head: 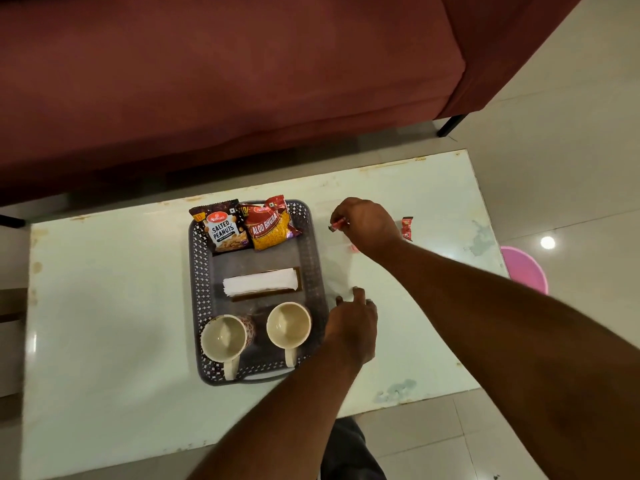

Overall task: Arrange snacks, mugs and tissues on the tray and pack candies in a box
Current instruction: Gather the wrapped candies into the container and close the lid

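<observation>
The right hand [367,223] pinches a red wrapped candy [337,225] in its fingertips above a faint clear box [337,275] just beside the grey tray [199,271]. The left hand [353,317] is at the box's near edge; whether it grips cannot be told. The tray holds a peanuts packet [223,228], an aloo bhujia packet [272,225], tissues [259,282] and two mugs [289,323]. A second candy [407,229] lies on the table [104,289].

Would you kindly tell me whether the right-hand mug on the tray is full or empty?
Empty: the mug stands upright on the tray, and its bare pale inside shows down to the bottom.
</observation>
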